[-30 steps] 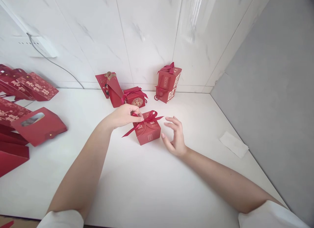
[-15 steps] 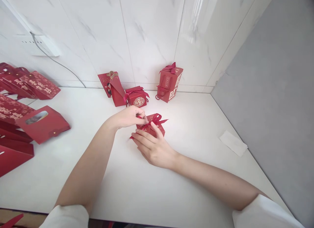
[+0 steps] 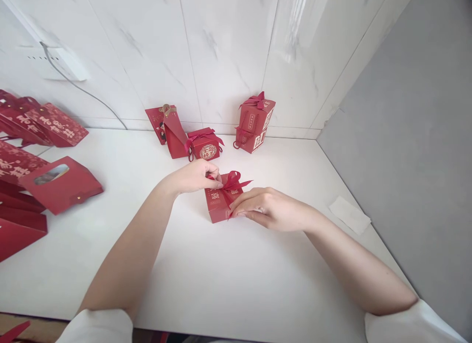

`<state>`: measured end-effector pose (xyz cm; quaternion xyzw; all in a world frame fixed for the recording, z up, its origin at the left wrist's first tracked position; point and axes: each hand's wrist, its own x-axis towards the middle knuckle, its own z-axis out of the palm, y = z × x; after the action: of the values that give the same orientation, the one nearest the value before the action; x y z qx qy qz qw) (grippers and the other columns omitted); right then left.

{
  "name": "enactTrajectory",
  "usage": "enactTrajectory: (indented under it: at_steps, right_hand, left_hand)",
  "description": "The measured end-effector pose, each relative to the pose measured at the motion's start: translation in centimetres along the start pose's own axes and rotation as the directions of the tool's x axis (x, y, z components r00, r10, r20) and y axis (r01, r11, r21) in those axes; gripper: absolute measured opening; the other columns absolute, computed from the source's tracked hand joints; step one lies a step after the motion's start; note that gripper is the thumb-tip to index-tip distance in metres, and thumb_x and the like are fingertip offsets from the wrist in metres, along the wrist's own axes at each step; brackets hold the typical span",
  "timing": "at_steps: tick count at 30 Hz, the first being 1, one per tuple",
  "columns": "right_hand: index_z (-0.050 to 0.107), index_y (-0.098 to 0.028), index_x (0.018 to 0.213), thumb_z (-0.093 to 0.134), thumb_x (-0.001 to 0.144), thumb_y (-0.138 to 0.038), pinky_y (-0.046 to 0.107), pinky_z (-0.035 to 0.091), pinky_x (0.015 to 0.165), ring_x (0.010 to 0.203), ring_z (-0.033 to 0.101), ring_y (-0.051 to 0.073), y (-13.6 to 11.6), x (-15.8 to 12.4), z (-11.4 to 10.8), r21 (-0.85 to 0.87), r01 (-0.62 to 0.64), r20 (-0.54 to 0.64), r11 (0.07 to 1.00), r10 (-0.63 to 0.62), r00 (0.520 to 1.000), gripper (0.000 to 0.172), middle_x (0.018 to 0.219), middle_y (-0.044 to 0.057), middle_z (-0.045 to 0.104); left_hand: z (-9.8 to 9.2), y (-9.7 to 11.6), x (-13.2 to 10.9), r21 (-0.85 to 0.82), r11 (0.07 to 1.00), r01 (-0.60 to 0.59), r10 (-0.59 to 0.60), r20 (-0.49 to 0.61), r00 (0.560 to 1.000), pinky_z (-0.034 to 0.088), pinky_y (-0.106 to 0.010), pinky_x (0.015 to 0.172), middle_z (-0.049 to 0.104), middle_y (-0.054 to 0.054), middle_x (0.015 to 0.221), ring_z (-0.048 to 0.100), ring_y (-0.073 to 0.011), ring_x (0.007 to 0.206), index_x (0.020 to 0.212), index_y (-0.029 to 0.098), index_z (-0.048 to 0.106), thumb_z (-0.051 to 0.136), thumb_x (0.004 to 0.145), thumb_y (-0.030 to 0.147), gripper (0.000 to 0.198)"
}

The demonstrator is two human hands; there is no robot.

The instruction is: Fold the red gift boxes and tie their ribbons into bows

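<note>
A red gift box [image 3: 218, 211] with gold print lies on the white table between my hands. A dark red ribbon [image 3: 233, 184] is looped in a bow on top of it. My left hand [image 3: 201, 175] reaches over the box's far left corner, thumb and fingers pinched on the ribbon near the knot. At the box's near right side, my right hand [image 3: 267, 207] pinches a ribbon tail that hangs over the front edge. The fingers of my right hand hide the right part of the box.
Behind stand another ribboned red box [image 3: 207, 147], a tall red box [image 3: 175, 136], a card [image 3: 157, 121] and two stacked boxes [image 3: 254, 121]. Red gift bags [image 3: 62, 183] crowd the left side. A white tissue [image 3: 349, 214] lies at right by the grey panel [image 3: 413, 136].
My right hand has moved from lying across the front of the box to its right side, now pinching a ribbon tail. The box's front shows. My left hand stays at the knot.
</note>
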<state>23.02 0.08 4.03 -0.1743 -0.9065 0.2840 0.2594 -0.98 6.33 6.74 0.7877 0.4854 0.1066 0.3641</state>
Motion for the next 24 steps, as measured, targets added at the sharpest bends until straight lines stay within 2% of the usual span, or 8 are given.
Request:
enactTrajectory:
  at_steps: [3, 7, 10, 13, 16, 18, 20, 24]
  right_hand:
    - [0.073, -0.025, 0.101, 0.048, 0.096, -0.017, 0.033, 0.058, 0.080, 0.094, 0.071, 0.018, 0.0, 0.1, 0.4, -0.007, 0.010, 0.008, 1.000, -0.010, 1.000, 0.027, 0.106, 0.003, 0.075]
    - [0.073, -0.024, 0.099, 0.053, 0.095, -0.018, 0.032, 0.057, 0.081, 0.091, 0.071, 0.017, -0.9, -0.1, -0.3, 0.038, -0.001, 0.061, 0.999, -0.001, 0.998, 0.022, 0.102, 0.002, 0.076]
    - [0.071, -0.026, 0.104, 0.054, 0.096, -0.024, 0.033, 0.058, 0.082, 0.093, 0.070, 0.018, -1.2, -0.4, -1.5, 0.028, -0.030, -0.025, 0.999, 0.031, 0.999, 0.020, 0.103, 0.002, 0.074]
    - [0.066, -0.027, 0.117, 0.057, 0.094, -0.029, 0.043, 0.055, 0.089, 0.106, 0.065, 0.025, 0.1, -0.7, -2.0, -0.186, -0.094, -0.219, 0.978, 0.052, 0.974, 0.025, 0.113, 0.006, 0.070]
    - [0.062, -0.025, 0.124, 0.061, 0.092, -0.026, 0.050, 0.051, 0.091, 0.112, 0.063, 0.032, 2.3, -0.8, -1.5, -0.419, -0.187, -0.283, 0.888, 0.068, 0.957, 0.032, 0.124, 0.010, 0.066]
    - [0.065, -0.024, 0.117, 0.058, 0.093, -0.022, 0.046, 0.051, 0.085, 0.099, 0.067, 0.029, 3.4, -0.7, -0.8, -0.482, -0.215, -0.277, 0.849, 0.085, 0.957, 0.025, 0.115, 0.010, 0.070]
    - [0.068, -0.022, 0.104, 0.054, 0.095, -0.020, 0.038, 0.049, 0.077, 0.082, 0.068, 0.022, 3.7, -0.5, -0.3, -0.507, -0.196, -0.275, 0.839, 0.059, 0.960, 0.017, 0.095, 0.007, 0.073]
    - [0.067, -0.020, 0.089, 0.054, 0.096, -0.019, 0.031, 0.042, 0.069, 0.070, 0.061, 0.016, 2.4, -0.1, 0.5, -0.576, -0.143, -0.313, 0.805, -0.055, 0.948, 0.015, 0.080, 0.003, 0.070]
  left_hand:
    - [0.1, 0.0, 0.1, -0.002, 1.000, -0.006, 0.006, -0.009, 1.000, 0.032, -0.028, 0.053, 0.058, 0.002, 0.067, 0.052, -0.0143, 0.062, 0.055, 0.019, 0.036, 0.068, 0.071, 0.037, 0.039]
    - [0.1, 0.1, 0.0, -0.029, 1.000, -0.004, 0.004, 0.004, 1.000, 0.032, -0.029, 0.056, 0.056, 0.002, 0.066, 0.056, -0.0169, 0.067, 0.056, 0.020, 0.029, 0.069, 0.069, 0.037, 0.045]
    - [0.0, 0.3, 0.0, -0.006, 1.000, 0.011, -0.011, 0.008, 1.000, 0.030, -0.029, 0.056, 0.050, 0.002, 0.061, 0.053, -0.0167, 0.064, 0.058, 0.020, 0.027, 0.068, 0.069, 0.037, 0.046]
    - [0.1, 0.4, 0.0, 0.016, 0.999, 0.031, -0.031, 0.003, 1.000, 0.028, -0.029, 0.055, 0.048, 0.002, 0.061, 0.050, -0.0159, 0.061, 0.058, 0.020, 0.027, 0.068, 0.069, 0.039, 0.046]
    - [0.1, 0.4, 0.1, 0.000, 1.000, 0.029, -0.029, 0.022, 0.999, 0.027, -0.028, 0.056, 0.053, 0.001, 0.065, 0.053, -0.0175, 0.066, 0.060, 0.020, 0.024, 0.068, 0.069, 0.040, 0.049]
    - [0.1, 0.4, 0.1, -0.010, 1.000, 0.018, -0.018, 0.024, 1.000, 0.026, -0.028, 0.054, 0.053, 0.001, 0.066, 0.052, -0.0168, 0.066, 0.061, 0.020, 0.024, 0.068, 0.069, 0.038, 0.049]
    - [0.2, 0.3, 0.2, 0.002, 1.000, 0.009, -0.009, 0.013, 1.000, 0.022, -0.027, 0.053, 0.045, 0.002, 0.063, 0.046, -0.0137, 0.060, 0.061, 0.020, 0.023, 0.069, 0.069, 0.037, 0.049]
    - [0.2, 0.4, 0.2, 0.057, 0.998, 0.008, -0.009, 0.010, 1.000, 0.018, -0.027, 0.051, 0.029, 0.003, 0.061, 0.030, -0.0097, 0.055, 0.062, 0.019, 0.024, 0.067, 0.071, 0.036, 0.047]
